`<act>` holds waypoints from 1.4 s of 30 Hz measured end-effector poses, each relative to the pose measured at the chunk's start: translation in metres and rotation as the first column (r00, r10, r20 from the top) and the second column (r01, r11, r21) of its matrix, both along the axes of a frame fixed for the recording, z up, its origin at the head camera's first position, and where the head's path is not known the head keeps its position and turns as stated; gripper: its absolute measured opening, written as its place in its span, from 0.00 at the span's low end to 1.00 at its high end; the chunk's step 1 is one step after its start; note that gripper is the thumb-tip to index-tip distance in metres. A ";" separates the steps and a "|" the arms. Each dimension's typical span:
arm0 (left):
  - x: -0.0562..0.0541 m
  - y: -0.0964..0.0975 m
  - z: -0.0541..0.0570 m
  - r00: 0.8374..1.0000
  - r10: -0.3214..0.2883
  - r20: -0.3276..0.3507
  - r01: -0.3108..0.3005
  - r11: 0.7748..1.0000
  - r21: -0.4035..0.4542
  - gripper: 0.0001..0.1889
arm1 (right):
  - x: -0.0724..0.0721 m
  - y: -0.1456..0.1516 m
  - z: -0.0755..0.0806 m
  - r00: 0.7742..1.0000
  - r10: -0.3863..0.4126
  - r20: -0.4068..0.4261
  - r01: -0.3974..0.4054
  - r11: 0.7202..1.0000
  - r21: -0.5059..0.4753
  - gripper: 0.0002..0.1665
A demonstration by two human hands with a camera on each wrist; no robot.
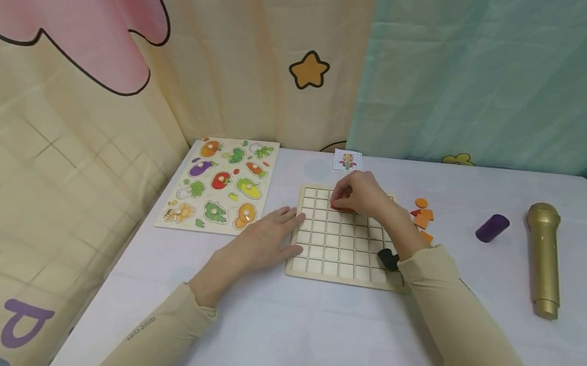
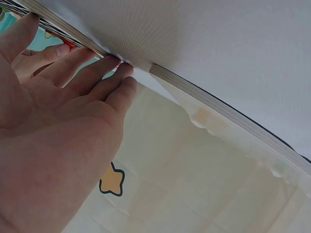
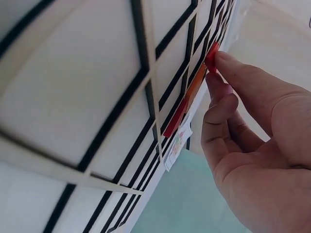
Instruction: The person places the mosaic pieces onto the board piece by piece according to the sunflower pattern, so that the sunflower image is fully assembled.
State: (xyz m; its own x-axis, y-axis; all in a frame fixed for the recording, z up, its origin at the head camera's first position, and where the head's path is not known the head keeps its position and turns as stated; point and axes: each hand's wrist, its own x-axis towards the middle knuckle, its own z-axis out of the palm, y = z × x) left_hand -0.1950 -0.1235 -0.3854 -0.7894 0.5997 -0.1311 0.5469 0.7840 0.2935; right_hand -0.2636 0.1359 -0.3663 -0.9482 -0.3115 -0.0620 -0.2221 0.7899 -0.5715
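Observation:
A wooden grid board (image 1: 332, 240) with pale square cells lies on the table. My left hand (image 1: 264, 242) rests against its left edge, fingers straight; the left wrist view shows the fingertips (image 2: 127, 85) along that edge. Over the board's far part, my right hand (image 1: 364, 193) pinches a small red piece (image 3: 212, 57) between thumb and fingers, at the grid's surface. Next to that piece, the right wrist view shows an orange piece (image 3: 195, 83) and another red piece (image 3: 176, 119) on the board. My right hand partly hides these in the head view.
Several orange pieces (image 1: 424, 217) and a red one lie right of the board. A small picture card (image 1: 347, 159) sits behind it. A vegetable puzzle (image 1: 230, 197) lies at left; a purple cylinder (image 1: 492, 228) and gold microphone (image 1: 545, 258) lie at right. Curtains border the table.

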 end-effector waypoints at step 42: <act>0.003 0.001 0.005 1.000 0.005 0.007 -0.005 1.000 0.003 0.39 | 0.042 0.114 0.002 0.871 -0.491 -0.029 0.492 0.871 0.019 0.20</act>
State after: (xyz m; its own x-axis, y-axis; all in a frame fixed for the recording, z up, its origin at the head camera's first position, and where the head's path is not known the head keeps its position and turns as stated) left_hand -0.1921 -0.1230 -0.3809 -0.7914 0.5962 -0.1349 0.5409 0.7858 0.3000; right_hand -0.2216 0.2503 -0.3643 -0.9797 0.1965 -0.0399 0.1857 0.8145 -0.5496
